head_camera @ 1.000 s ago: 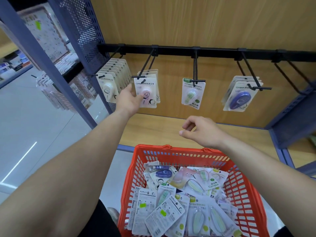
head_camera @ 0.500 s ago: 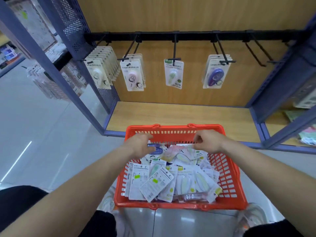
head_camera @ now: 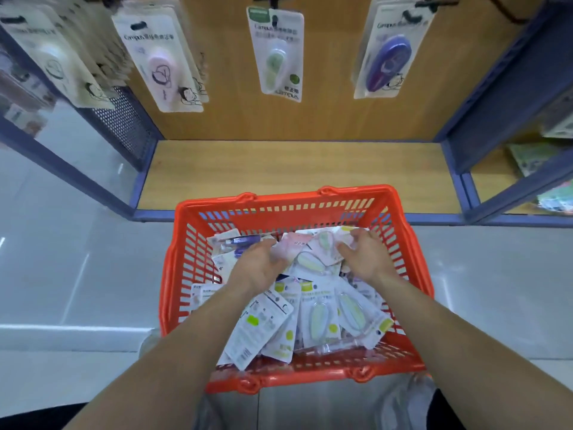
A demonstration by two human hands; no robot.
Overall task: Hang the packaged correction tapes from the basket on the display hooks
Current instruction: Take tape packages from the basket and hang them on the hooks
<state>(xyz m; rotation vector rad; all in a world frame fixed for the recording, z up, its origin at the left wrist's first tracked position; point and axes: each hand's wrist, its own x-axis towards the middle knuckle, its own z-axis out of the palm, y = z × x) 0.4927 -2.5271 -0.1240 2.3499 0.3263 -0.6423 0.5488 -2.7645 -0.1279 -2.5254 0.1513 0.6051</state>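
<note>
Your left hand [head_camera: 260, 270] and right hand [head_camera: 364, 259] went deeper into the basket [head_camera: 313, 195] on the grey floor [head_camera: 77, 259], with the wooden shelf [head_camera: 294, 172] at 12 o'clock. The left hand grasps a pink pack [head_camera: 291, 245]; for the right hand I cannot tell.

The left forearm [head_camera: 173, 346] is bare and runs from the near left toward the far middle, ending in a straight wrist. The left hand [head_camera: 260, 268] is palm down, its fingers bent downward at the tips. The right forearm [head_camera: 440, 324], also bare, comes in from the near right. The right hand [head_camera: 364, 257] lies palm down, near the left but apart from it, fingers spread and curled, thumb pointing left. Whether either hand grips anything cannot be told.
</note>
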